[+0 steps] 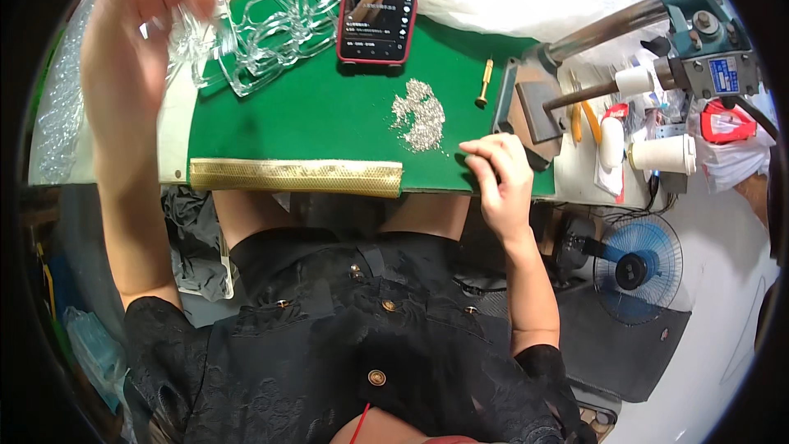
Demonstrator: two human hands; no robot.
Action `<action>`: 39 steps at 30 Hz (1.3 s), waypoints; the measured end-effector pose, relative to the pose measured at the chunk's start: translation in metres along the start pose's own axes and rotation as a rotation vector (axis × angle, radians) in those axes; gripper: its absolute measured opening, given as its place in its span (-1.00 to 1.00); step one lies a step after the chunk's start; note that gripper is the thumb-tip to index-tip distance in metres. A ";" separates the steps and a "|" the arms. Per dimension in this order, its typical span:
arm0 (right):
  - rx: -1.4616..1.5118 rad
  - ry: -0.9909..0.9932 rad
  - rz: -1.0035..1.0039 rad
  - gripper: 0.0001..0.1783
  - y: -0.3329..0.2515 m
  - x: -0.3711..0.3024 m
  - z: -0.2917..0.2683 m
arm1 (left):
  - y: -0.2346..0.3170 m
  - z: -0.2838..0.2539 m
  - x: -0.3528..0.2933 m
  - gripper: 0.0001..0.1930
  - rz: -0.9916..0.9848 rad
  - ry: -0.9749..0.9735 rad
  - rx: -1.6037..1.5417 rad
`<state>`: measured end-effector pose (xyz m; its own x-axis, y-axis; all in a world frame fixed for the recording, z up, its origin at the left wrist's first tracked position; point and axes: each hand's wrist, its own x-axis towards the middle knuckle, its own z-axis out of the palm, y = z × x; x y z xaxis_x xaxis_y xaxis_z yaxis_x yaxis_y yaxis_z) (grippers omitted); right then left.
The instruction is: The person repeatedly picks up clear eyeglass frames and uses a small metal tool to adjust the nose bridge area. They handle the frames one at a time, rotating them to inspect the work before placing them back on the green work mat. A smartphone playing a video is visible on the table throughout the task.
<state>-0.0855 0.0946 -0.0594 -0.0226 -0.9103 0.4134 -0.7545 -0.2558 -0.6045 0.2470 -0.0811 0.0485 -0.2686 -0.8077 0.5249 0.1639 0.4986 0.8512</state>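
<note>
left hand [131, 49]: raised, blurred, near the clear frames [300, 30]; grip cannot be told.
right hand [503, 177]: fingers loosely curled at the green mat's [288, 127] front edge; whether anything is pinched cannot be told.
silvery pieces [425, 127]: loose heap on the green mat, just left of the right hand.
clear frames: jumbled pile, left of the phone [378, 16].
gold strip [296, 177]: along the mat's front edge.
</note>
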 end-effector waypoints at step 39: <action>-0.070 -0.313 -0.087 -0.86 0.005 0.026 0.007 | -0.025 0.074 -0.115 -0.10 -0.044 -0.327 0.002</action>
<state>-0.0850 0.0675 -0.0562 0.2388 -0.9446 0.2253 -0.7880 -0.3241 -0.5234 0.2036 0.0221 -0.0333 -0.5661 -0.6850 0.4586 0.1434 0.4660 0.8731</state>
